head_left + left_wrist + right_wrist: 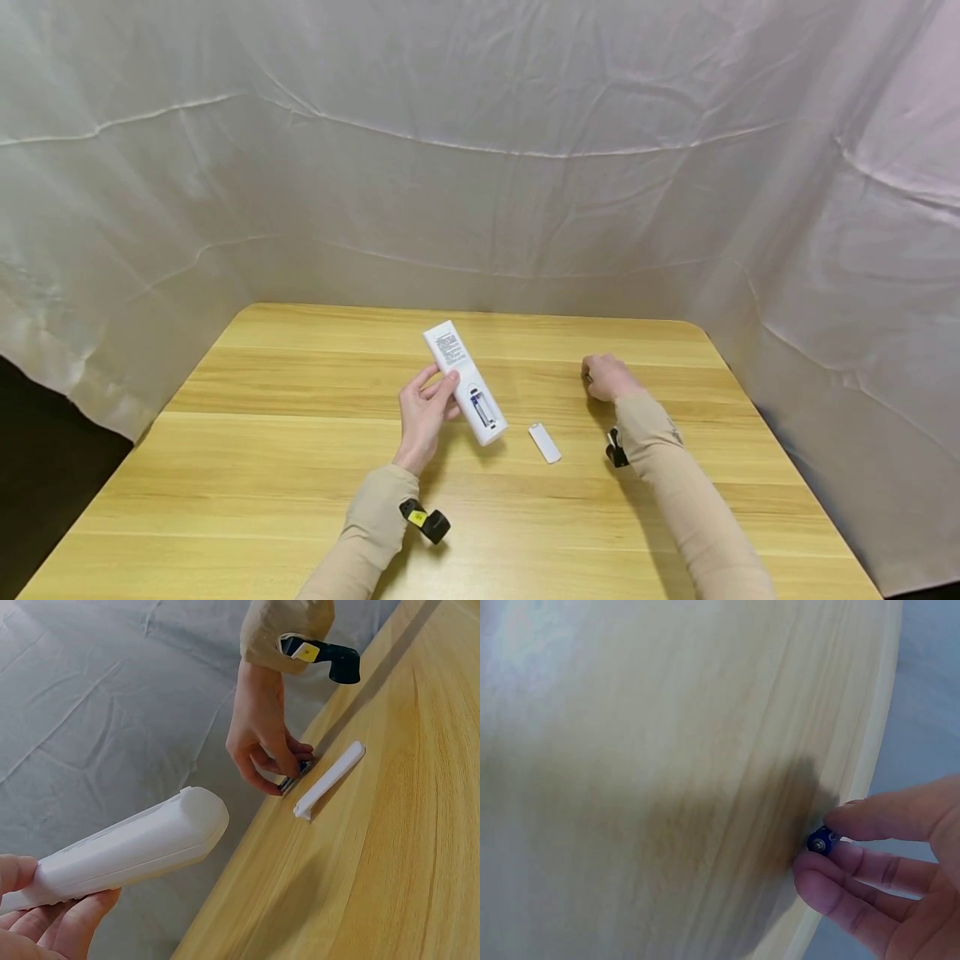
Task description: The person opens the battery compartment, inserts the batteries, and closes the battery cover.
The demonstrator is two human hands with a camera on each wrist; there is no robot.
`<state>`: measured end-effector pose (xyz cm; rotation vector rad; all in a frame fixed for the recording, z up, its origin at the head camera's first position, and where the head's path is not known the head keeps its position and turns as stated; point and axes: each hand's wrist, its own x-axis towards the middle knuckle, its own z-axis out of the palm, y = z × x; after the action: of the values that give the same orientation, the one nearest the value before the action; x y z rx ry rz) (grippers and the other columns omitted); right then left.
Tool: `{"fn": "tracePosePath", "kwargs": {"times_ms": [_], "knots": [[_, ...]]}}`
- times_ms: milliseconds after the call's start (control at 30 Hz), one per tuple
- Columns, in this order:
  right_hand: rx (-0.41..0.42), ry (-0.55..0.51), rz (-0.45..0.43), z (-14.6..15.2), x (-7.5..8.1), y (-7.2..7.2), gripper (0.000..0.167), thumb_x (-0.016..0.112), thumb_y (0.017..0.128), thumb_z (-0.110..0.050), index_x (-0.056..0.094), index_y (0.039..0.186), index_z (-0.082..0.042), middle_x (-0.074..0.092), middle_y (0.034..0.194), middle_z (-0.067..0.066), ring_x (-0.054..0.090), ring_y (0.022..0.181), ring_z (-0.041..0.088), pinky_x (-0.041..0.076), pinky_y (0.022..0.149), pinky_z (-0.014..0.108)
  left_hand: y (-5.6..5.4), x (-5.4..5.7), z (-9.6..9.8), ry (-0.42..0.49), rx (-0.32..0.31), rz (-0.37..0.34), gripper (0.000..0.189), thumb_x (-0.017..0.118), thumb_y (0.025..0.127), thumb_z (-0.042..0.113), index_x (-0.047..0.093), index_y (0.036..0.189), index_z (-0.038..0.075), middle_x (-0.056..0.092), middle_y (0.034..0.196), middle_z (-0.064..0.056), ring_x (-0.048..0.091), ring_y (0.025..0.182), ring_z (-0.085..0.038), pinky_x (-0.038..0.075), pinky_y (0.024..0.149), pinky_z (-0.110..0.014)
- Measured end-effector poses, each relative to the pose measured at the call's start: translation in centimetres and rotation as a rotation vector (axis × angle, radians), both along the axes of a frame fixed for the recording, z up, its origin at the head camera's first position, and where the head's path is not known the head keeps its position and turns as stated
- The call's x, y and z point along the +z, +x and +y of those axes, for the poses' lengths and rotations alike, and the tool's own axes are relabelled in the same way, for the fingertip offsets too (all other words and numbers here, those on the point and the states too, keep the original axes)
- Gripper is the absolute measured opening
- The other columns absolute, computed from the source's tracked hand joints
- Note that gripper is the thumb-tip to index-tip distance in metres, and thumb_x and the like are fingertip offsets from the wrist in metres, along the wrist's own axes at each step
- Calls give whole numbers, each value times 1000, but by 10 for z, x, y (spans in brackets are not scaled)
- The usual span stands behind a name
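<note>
My left hand holds a white remote control above the table, thumb on its back and fingers underneath. The back faces up, showing printed text and an uncovered battery compartment with a blue and silver battery inside. In the right wrist view, my right hand pinches a small blue battery between thumb and fingers, close over the tabletop. That battery is mostly hidden by the hand in the head view. Between the two hands, the white battery cover lies on the table.
The wooden table has rounded far corners. Pale cloth hangs behind it and along both sides. Each wrist wears a black camera, the left one beneath the forearm's inner side.
</note>
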<state>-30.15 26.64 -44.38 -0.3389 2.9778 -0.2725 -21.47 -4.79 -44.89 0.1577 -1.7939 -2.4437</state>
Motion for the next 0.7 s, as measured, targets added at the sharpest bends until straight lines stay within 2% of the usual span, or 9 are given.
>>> {"fn": "tracePosePath", "kwargs": {"times_ms": [133,300,533,700], "knots": [[-22,-48,4,0,0,2,27,63,82,2,64,109,3,68,107,27,63,99,39,57,89,53,0,-1,0,-6,2,-4,42,66,97,12,56,135,-3,71,114,-31,74,74,-10,64,63,-22],[-61,-123,2,-2,2,6,26,62,89,-3,61,114,2,66,98,22,60,90,33,56,83,49,0,-1,-1,-10,4,-11,43,66,97,12,56,136,-3,71,114,-30,74,75,-10,64,63,-21],[-72,-207,22,-4,7,11,25,61,95,-8,59,118,3,65,82,12,58,73,22,50,65,33,-1,-1,-1,-8,7,-12,42,66,97,11,56,136,-3,71,114,-30,74,74,-9,64,62,-21],[-80,-250,24,-3,9,14,29,62,94,-6,58,121,4,66,86,14,59,73,22,51,64,31,-1,-2,-1,-8,8,-8,42,66,97,12,56,136,-3,71,114,-30,74,74,-9,64,62,-20]]}}
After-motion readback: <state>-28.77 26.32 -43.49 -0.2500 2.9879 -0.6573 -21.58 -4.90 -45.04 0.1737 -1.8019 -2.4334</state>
